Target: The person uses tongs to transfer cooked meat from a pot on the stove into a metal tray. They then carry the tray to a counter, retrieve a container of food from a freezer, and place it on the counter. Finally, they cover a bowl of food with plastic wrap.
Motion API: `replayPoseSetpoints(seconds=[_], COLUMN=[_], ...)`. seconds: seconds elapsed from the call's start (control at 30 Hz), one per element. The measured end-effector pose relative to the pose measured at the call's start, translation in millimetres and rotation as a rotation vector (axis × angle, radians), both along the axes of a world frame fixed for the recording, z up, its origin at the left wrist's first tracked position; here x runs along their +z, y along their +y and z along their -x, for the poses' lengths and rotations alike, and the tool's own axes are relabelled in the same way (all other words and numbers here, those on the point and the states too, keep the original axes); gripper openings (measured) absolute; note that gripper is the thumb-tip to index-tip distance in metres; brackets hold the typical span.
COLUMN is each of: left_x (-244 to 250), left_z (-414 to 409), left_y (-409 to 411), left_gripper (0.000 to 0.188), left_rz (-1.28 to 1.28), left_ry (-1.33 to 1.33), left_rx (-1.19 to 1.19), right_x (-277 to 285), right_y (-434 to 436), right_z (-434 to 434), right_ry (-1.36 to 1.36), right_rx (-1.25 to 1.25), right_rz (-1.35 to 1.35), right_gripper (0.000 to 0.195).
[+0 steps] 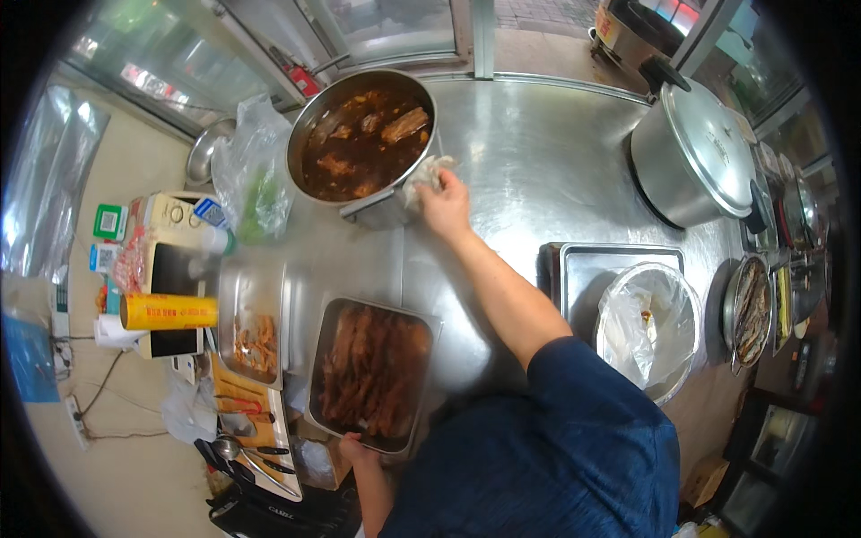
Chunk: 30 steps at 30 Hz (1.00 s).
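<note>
My right hand point(445, 203) pinches a crumpled whitish cloth point(426, 179) against the outside of a large steel pot point(377, 214). The pot holds dark brown broth point(363, 151) with chunks of meat, one long piece showing at the surface. Nearer to me, my left hand point(358, 449) grips the near rim of a rectangular steel tray point(436, 336); some of its fingers are hidden. Long strips of reddish-brown cooked meat point(373, 370) fill that tray. Left of it, a second steel tray point(284, 316) contains several small orange-brown pieces.
A clear plastic bag point(252, 161) lies left of the pot. At right stand a lidded aluminium pot point(699, 148), a flat metal tray point(578, 259) and a plastic-lined bowl point(693, 316). Knives point(272, 450), a ladle point(227, 446) and a yellow cylinder point(168, 312) are at left.
</note>
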<state>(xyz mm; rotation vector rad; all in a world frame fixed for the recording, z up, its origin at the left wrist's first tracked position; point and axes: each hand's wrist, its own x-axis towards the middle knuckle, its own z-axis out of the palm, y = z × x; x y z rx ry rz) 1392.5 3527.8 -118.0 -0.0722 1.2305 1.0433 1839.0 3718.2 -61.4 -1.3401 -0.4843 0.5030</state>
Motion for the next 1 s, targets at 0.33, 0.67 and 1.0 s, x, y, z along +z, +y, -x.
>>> replayPoseSetpoints(seconds=[0.33, 0.67, 1.0], left_x=[-12.4, 13.3, 22.6], left_z=[-11.3, -41.8, -68.8], left_y=[20.9, 34.0, 44.6], left_gripper=[0.061, 0.074, 0.043], left_rz=[0.058, 0.069, 0.145], left_ry=[0.123, 0.035, 0.169], left_rx=[-0.074, -0.18, -0.185], right_x=[31.9, -51.7, -62.6], right_y=[-6.6, 37.8, 52.2], right_z=[-8.3, -63.0, -102.6], right_ry=[-0.027, 0.631, 0.2], right_rx=[-0.085, -0.172, -0.087], right_rz=[0.166, -0.117, 0.097], right_gripper=[0.033, 0.028, 0.037])
